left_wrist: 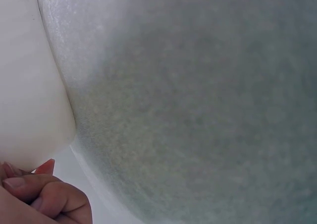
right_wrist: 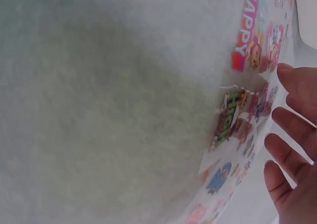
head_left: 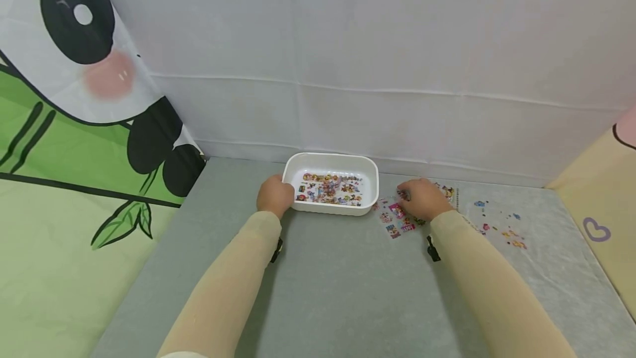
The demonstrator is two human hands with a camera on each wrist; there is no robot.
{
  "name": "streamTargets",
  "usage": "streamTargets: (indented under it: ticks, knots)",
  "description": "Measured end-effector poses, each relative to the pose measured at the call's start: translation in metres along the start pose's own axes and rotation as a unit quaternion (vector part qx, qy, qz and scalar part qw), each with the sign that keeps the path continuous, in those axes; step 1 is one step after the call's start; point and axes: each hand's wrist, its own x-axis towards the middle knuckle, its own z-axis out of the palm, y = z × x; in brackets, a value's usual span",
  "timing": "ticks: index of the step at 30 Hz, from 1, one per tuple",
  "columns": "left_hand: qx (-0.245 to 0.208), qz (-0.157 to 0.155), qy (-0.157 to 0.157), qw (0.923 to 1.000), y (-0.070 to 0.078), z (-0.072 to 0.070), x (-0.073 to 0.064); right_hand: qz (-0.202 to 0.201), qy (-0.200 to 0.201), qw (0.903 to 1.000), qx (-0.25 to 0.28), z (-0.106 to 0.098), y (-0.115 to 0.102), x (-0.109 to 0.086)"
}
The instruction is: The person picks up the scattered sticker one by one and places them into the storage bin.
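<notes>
A white plastic tray [head_left: 338,210] stands at the back of the table, with colourful cartoon stickers [head_left: 330,188] lying inside it. My left hand [head_left: 275,196] grips the tray's left end; in the left wrist view its curled fingers [left_wrist: 59,196] pinch at the tray's edge. To the right of the tray, my right hand [head_left: 424,199] hovers low over transparent sticker sheets [head_left: 392,232]. The right wrist view shows its fingers [right_wrist: 292,125] spread and loosely bent beside the sheets, with a "HAPPY" sticker [right_wrist: 250,33] near the thumb.
More clear sheets with small stickers [head_left: 514,239] lie farther right on the grey table cover [head_left: 343,291]. A white cloth [head_left: 377,70] hangs behind the table. Printed cartoon cloths stand at the left [head_left: 59,269] and right [head_left: 596,192] sides.
</notes>
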Motion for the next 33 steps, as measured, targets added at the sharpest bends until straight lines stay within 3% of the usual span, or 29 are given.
streamTargets:
  ticks: [19, 33]
  knots:
    - [-0.016, 0.006, -0.007, 0.9998, 0.004, -0.004, -0.009, -0.010, -0.016, 0.9995, -0.026, -0.006, -0.004, -0.002]
    - [-0.013, 0.017, 0.003, 0.9998, 0.002, -0.005, -0.010, -0.009, -0.002, 0.9999, -0.009, -0.004, -0.003, 0.000]
